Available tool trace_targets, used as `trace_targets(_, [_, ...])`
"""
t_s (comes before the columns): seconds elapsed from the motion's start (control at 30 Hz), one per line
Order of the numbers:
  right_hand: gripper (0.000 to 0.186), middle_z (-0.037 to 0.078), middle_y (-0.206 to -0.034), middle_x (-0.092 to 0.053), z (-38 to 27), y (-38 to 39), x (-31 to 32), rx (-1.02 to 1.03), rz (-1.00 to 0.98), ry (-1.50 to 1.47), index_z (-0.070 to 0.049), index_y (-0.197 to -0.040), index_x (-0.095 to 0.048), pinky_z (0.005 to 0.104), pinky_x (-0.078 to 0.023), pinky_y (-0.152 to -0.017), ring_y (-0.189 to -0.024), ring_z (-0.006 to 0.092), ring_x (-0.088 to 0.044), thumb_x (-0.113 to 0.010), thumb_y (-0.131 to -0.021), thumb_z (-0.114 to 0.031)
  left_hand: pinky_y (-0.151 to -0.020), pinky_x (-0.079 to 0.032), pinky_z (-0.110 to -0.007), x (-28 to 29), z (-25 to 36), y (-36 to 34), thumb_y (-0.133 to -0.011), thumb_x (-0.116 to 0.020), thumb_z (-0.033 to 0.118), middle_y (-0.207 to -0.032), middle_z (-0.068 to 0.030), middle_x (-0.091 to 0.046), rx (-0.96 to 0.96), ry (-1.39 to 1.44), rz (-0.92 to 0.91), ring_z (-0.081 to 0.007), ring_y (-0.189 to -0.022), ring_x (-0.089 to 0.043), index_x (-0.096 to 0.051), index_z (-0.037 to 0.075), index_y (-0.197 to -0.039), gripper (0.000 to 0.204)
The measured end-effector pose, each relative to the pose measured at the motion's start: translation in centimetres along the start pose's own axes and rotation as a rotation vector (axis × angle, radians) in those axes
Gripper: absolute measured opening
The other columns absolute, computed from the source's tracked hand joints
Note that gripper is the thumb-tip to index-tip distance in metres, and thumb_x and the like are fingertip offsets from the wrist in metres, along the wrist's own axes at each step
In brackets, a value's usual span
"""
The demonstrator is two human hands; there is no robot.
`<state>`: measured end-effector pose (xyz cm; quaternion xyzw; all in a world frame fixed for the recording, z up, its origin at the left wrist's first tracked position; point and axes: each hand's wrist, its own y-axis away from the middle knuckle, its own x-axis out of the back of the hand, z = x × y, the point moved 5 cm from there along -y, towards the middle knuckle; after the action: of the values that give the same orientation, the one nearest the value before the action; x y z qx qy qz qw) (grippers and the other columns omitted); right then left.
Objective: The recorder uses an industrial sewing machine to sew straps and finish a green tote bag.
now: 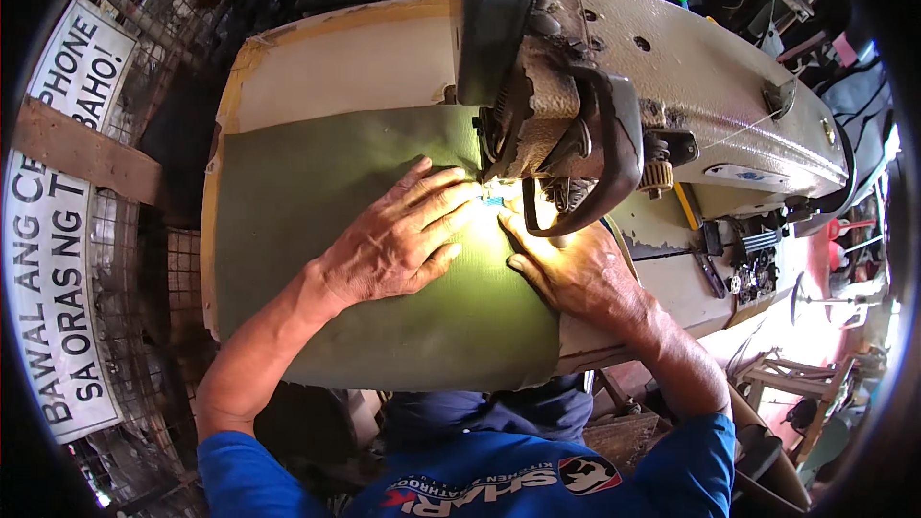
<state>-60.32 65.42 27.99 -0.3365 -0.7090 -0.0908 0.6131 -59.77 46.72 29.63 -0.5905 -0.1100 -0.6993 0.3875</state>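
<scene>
A large olive-green sheet of fabric [288,182] lies on the bed of a beige, worn industrial sewing machine [691,96], reaching under its lit needle area [489,184]. My left hand [393,240] rests on the sheet left of the needle, fingers spread and fingertips close to the presser area. My right hand [580,269] lies on the sheet at the right of the needle, fingers stretched forward, some partly hidden by the machine's dark curved frame [624,163]. A small light-blue spot [492,201] shows between my hands, too small to name.
The pale worktable [345,58] has taped edges. Tools and small metal parts [753,269] lie at the right, beside a yellow-handled item [687,203]. A wire mesh partition with white signboards [72,307] and a wooden slat [86,149] stands left. Cluttered stands and stools [806,393] fill the lower right.
</scene>
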Motion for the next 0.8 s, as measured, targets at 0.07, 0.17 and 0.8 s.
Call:
trace_targets(0.07, [0.039,0.017,-0.096,-0.059,0.2,-0.1,-0.1,-0.027,-0.055,0.009,-0.002,-0.116,-0.062,0.0459,-0.045,-0.089,-0.095,0.0343,-0.056,-0.061,-0.089,-0.03,-0.116,-0.032,-0.05,-0.2,-0.1,0.0,-0.086,-0.063,0.017,-0.128,-0.0136,-0.058,0.006,0.01,-0.023,-0.0296,-0.128,-0.049,-0.062,0.0,-0.118,0.036])
trace_targets(0.17, [0.04,0.017,-0.092,-0.058,0.1,-0.5,0.7,0.001,0.014,-0.007,-0.003,-0.117,-0.063,0.0465,-0.045,-0.087,-0.092,0.034,-0.056,-0.062,-0.089,-0.031,-0.116,-0.032,-0.05,-0.2,-0.5,-0.2,-0.086,-0.062,0.017,-0.128,-0.0138,-0.057,0.009,0.018,-0.034,-0.0296,-0.128,-0.049,-0.063,0.0,-0.117,0.035])
trace_targets(0.8, [0.034,0.018,-0.131,-0.057,8.6,20.2,8.3,-0.754,0.792,0.517,0.0,-0.13,-0.057,0.0446,-0.039,-0.105,-0.125,0.0337,-0.051,-0.057,-0.097,-0.008,-0.112,-0.033,-0.054,-1.0,0.8,-0.1,-0.087,-0.062,0.016,-0.13,-0.0149,-0.053,0.081,-0.106,-0.011,-0.0314,-0.13,-0.047,-0.057,0.0,-0.12,0.037])
